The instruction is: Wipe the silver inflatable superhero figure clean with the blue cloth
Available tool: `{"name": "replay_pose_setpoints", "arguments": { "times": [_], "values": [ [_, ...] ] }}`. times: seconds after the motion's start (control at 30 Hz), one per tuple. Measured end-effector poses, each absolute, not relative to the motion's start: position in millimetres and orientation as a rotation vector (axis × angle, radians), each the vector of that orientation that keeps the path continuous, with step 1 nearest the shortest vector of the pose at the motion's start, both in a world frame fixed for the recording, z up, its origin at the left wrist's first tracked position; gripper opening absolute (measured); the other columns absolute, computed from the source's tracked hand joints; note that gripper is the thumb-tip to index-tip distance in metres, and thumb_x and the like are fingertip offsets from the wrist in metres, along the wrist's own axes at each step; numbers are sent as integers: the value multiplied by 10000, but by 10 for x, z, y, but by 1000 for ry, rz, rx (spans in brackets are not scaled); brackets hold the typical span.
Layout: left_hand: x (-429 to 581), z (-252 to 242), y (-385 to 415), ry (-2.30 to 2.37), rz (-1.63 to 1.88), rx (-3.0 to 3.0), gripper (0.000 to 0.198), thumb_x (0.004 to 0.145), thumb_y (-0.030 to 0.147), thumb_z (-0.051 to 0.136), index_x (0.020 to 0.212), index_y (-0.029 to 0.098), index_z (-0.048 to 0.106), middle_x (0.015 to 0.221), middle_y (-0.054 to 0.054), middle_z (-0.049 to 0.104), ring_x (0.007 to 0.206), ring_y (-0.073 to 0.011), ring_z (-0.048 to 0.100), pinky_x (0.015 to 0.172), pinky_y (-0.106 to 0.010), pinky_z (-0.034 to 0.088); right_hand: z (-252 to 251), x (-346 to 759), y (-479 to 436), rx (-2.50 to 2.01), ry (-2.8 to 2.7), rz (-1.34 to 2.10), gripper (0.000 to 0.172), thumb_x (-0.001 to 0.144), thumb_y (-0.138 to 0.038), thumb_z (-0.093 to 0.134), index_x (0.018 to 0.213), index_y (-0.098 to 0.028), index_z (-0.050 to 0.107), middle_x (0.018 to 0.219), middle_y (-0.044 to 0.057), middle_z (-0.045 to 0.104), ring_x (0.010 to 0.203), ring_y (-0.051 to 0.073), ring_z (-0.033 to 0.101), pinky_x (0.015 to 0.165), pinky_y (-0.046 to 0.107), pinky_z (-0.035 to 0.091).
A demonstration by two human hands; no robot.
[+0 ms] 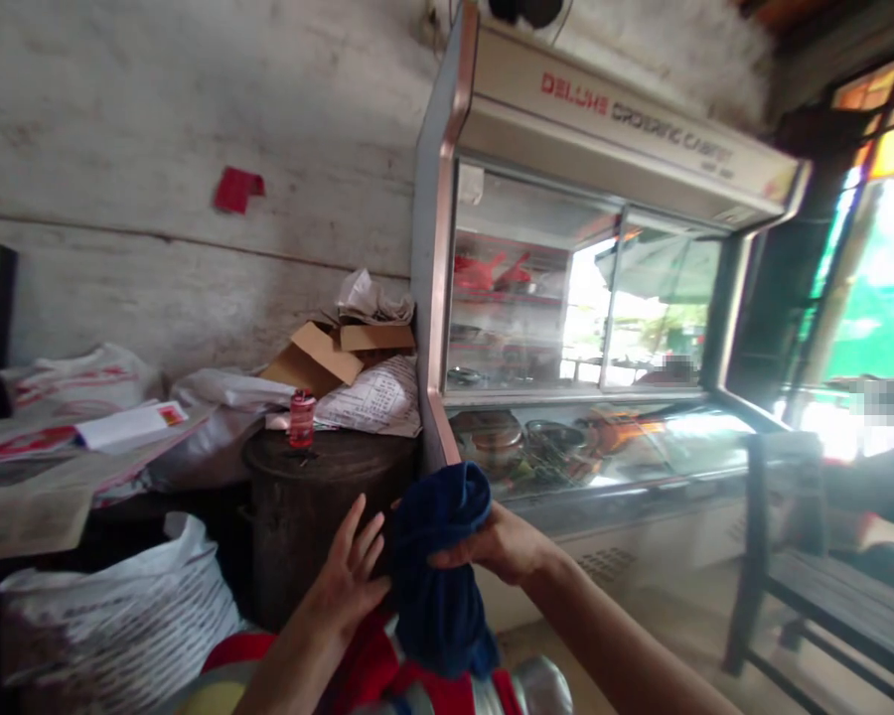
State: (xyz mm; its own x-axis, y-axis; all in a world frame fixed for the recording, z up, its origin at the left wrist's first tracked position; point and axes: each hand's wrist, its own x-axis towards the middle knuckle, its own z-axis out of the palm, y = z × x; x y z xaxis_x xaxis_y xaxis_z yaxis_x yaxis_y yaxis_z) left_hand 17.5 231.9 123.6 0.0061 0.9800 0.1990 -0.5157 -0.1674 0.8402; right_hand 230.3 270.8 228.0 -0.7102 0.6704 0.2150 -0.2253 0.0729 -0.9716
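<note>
A crumpled navy blue cloth (pixel 441 581) hangs in front of me, bunched at the top. My right hand (pixel 496 543) closes over its upper part from the right. My left hand (pixel 347 574) is raised at the cloth's left side, fingers spread, and seems to touch its edge. Below both hands lies a red and silver object (pixel 447 685), partly hidden by the cloth and cut off by the frame's lower edge; I cannot tell what it is.
A glass display cabinet (pixel 588 298) holding metal dishes stands ahead. To the left, a dark metal drum (pixel 305 526) carries a red can (pixel 302 418). White woven sacks (pixel 111 626) and cardboard (pixel 320 353) are piled by the wall. A dark bench (pixel 812 566) stands right.
</note>
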Motion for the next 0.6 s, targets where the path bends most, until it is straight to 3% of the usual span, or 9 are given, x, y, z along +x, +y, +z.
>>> {"name": "replay_pose_setpoints", "arguments": {
  "times": [0.03, 0.1, 0.2, 0.33, 0.47, 0.6],
  "values": [
    [222, 1362, 2314, 582, 1380, 1031, 1071, 760, 342, 873, 1604, 365, 214, 1658, -89, 375, 1515, -297, 374, 1210, -415, 360, 2313, 2295, 2719, -418, -1703, 1730, 541, 558, -299, 983, 1065, -200, 820, 938, 32, 810, 961, 243, 758, 989, 409, 550],
    [290, 1587, 2263, 572, 1213, 1181, 806, 849, 338, 806, 1551, 316, 411, 1514, -81, 568, 1399, -293, 526, 1151, -409, 420, 2349, 2303, 2727, -390, -1719, 1717, 536, 588, -287, 968, 1093, -203, 811, 921, 24, 808, 918, 218, 757, 951, 374, 557],
    [319, 1784, 2198, 765, 1164, 1363, 520, 839, 397, 813, 1311, 228, 676, 1300, -64, 720, 1227, -292, 651, 1034, -372, 495, 2366, 2359, 2735, -424, -1717, 1626, 545, 633, -293, 948, 1145, -198, 789, 958, 34, 810, 930, 207, 750, 944, 354, 543],
    [282, 1827, 2234, 998, 1257, 1416, 537, 780, 520, 834, 1202, 203, 737, 1220, -48, 756, 1150, -278, 685, 1017, -341, 500, 2365, 2400, 2764, -430, -1539, 1580, 479, 684, -359, 911, 1104, -172, 781, 977, 53, 805, 915, 205, 741, 929, 344, 533],
    [189, 1814, 2365, 937, 1289, 1251, 529, 754, 545, 858, 1165, 228, 760, 1144, -20, 776, 1115, -251, 696, 988, -307, 517, 2355, 2358, 2821, -307, -1401, 1642, 430, 676, -386, 898, 1026, -170, 773, 928, 42, 787, 855, 192, 724, 846, 307, 539],
    [51, 2057, 2467, 897, 1508, 1010, 605, 526, 497, 999, 1033, 242, 787, 1005, 21, 789, 1042, -187, 706, 877, -200, 538, 2286, 2372, 2948, -251, -1362, 1637, 345, 664, -419, 912, 845, -156, 781, 900, 52, 776, 826, 191, 711, 849, 304, 544]
  ]
}}
